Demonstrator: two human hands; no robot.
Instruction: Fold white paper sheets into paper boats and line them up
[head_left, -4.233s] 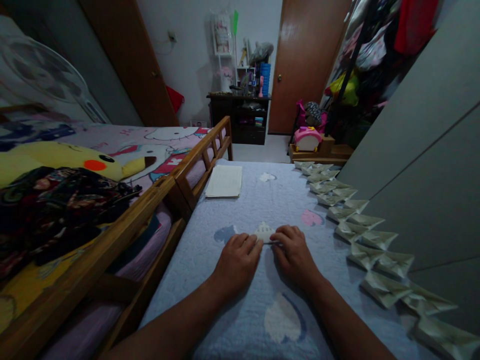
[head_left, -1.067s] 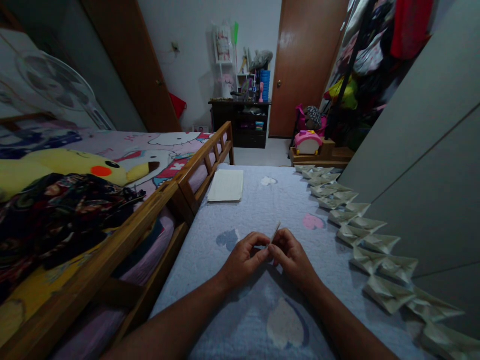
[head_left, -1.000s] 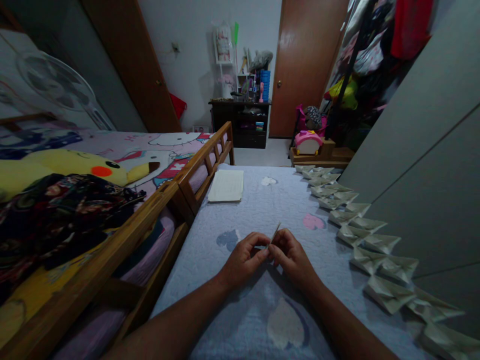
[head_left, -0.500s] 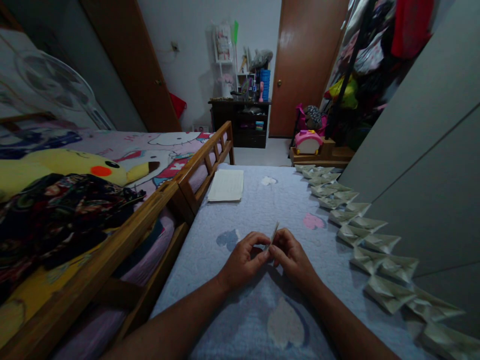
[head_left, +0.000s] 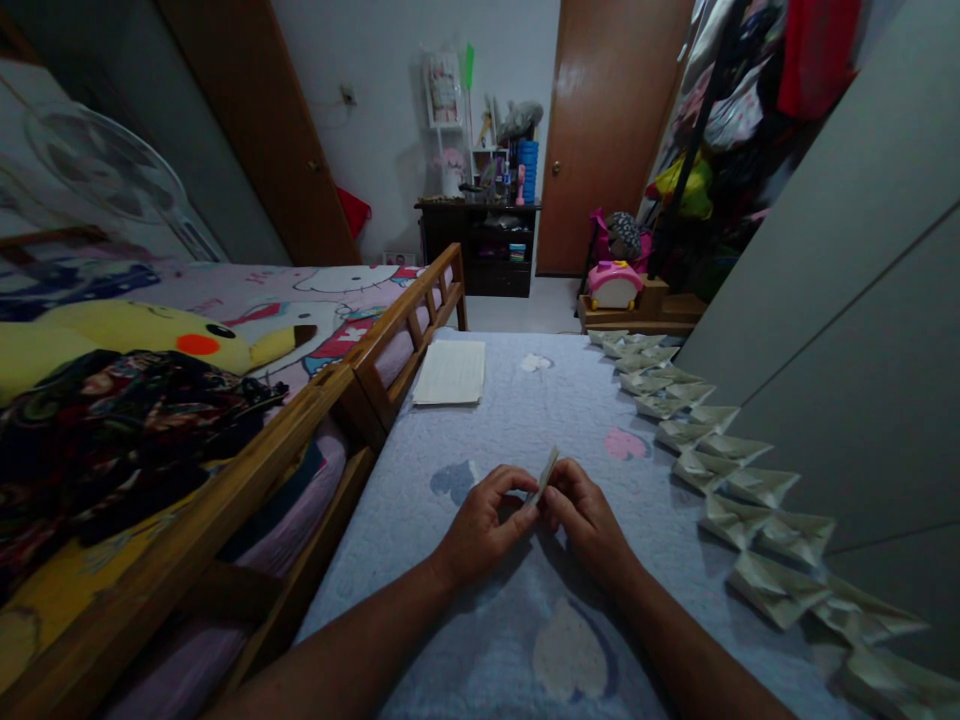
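My left hand (head_left: pixel 484 522) and my right hand (head_left: pixel 586 517) meet over the light blue quilt (head_left: pixel 525 420), both pinching a small folded piece of paper (head_left: pixel 545 474) that stands on edge between the fingertips. The fingers of both hands are curled closed on it. A stack of white paper sheets (head_left: pixel 451 373) lies further up the quilt to the left. A row of several folded paper boats (head_left: pixel 720 470) runs along the quilt's right side, next to the grey wall.
A wooden bed rail (head_left: pixel 352 390) borders the quilt on the left; beyond it lie a yellow plush toy (head_left: pixel 150 335) and dark patterned cloth (head_left: pixel 112 420). A dark cabinet (head_left: pixel 487 235), a brown door (head_left: pixel 600 130) and hanging clothes (head_left: pixel 735 110) stand at the far end.
Earlier the paper lay flat on the quilt under both hands. Now it is lifted and held on edge between the fingertips, and in the last second it has tilted slightly.
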